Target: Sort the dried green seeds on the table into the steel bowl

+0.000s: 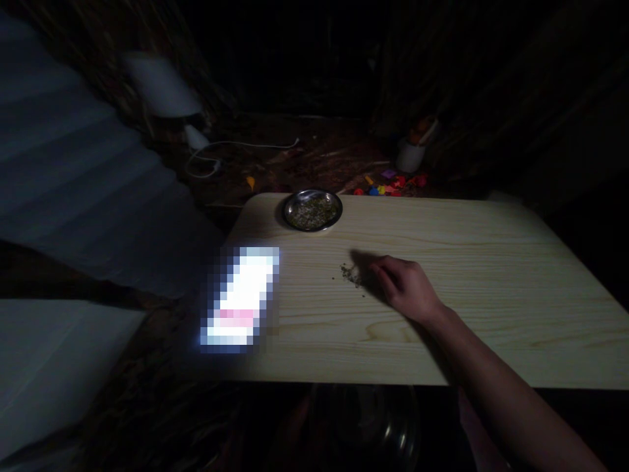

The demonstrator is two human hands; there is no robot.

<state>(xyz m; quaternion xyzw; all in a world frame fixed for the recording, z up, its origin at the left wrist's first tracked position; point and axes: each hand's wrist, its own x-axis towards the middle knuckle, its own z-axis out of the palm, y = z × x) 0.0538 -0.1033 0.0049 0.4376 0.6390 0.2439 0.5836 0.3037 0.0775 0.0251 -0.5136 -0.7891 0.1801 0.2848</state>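
Note:
My right hand [407,288] rests low over the wooden table top, coming in from the lower right. Its fingers are curled and pressed together, and whatever they may hold is hidden. Just left of the fingertips lies a small scattered heap of dark seed-like bits [350,274], partly in the hand's shadow. Farther back, a round shiny metal dish [313,228] holds a layer of greenish and pale small grains. My left hand does not show.
A bright, pixelated rectangular screen [240,298] lies at the left of the pale table [491,262]. Below the front edge is a dim metal basin [366,419]. Beyond the table are a white cable [246,143], colourful small pieces [388,189] and a white pot [411,156].

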